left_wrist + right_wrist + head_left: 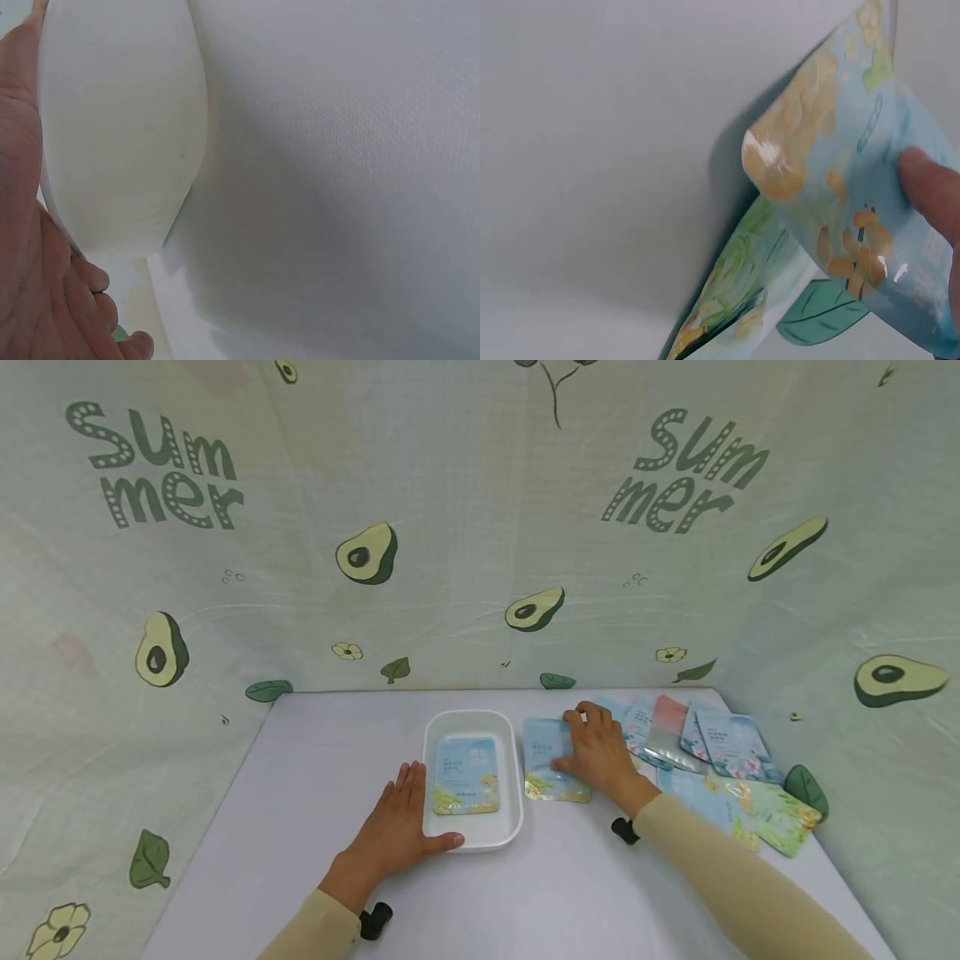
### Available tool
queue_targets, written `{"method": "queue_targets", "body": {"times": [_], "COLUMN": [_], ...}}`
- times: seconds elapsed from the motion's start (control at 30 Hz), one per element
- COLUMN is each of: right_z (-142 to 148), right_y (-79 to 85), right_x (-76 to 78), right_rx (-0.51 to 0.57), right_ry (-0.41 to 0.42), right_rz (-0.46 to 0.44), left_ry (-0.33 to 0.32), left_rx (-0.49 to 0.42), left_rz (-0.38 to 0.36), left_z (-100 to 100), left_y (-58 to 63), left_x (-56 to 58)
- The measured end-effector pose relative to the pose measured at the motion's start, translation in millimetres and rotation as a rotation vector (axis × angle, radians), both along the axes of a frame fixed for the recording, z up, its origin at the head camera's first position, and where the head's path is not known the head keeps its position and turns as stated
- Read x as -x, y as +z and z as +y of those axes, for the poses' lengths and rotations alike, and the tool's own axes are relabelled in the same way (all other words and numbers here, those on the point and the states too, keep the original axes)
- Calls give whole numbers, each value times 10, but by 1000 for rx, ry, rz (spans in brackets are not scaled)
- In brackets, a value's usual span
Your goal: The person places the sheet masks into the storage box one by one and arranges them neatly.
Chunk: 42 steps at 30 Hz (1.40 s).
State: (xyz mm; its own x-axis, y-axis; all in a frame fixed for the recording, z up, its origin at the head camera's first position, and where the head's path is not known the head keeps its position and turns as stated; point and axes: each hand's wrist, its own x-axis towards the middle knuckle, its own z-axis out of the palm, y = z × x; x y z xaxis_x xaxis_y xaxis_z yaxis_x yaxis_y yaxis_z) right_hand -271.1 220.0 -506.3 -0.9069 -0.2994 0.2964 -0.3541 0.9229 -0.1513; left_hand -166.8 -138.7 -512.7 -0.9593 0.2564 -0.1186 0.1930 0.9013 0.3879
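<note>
White tray (480, 837) set on the tabletop (337, 735) in front of the person; one blue sachet (467, 781) lies flat inside, printed face up. Left hand (397, 822): fingers straight along the tray's left side, thumb extended at the near rim; the grip is loose, not clenched, probably there to steady a light container. Right hand (600, 756): grip pinching a second blue sachet (549, 760) just outside the tray's right wall; in the right wrist view, the thumb presses its face and the film bows, with shadow beneath. Pinching one side presumably leaves most of the sachet unobstructed. Right of that hand, overlapping flower-printed sachets (738, 743), a pink-and-silver packet (667, 735) and a green sachet (783, 818) lie spread, likely kept within right-hand reach.
</note>
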Motion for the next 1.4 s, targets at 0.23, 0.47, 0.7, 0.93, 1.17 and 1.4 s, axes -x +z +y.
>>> {"method": "queue_targets", "body": {"times": [0.23,0.47,0.7,0.93,1.17,1.4], "right_z": [-38,-79,-101,-57,25,83], "right_y": [-30,-9,14,10,61,137], "right_x": [-187,-260,-220,-239,-198,-180], "right_rx": [171,312,475,425,565,629], "right_ry": [25,33,-113,-88,-136,-146], "right_rz": [-60,-232,-360,-425,-468,-431], "left_ry": [4,-2,-4,-2,-1,1], "left_rx": [-1,13,0,2,32,52], "left_rz": [5,19,25,26,27,34], "left_z": [1,-7,-14,-20,-6,7], "left_y": [-5,-30,-48,-43,-29,-15], "left_x": [-4,-5,-4,-10,-18,-34]}}
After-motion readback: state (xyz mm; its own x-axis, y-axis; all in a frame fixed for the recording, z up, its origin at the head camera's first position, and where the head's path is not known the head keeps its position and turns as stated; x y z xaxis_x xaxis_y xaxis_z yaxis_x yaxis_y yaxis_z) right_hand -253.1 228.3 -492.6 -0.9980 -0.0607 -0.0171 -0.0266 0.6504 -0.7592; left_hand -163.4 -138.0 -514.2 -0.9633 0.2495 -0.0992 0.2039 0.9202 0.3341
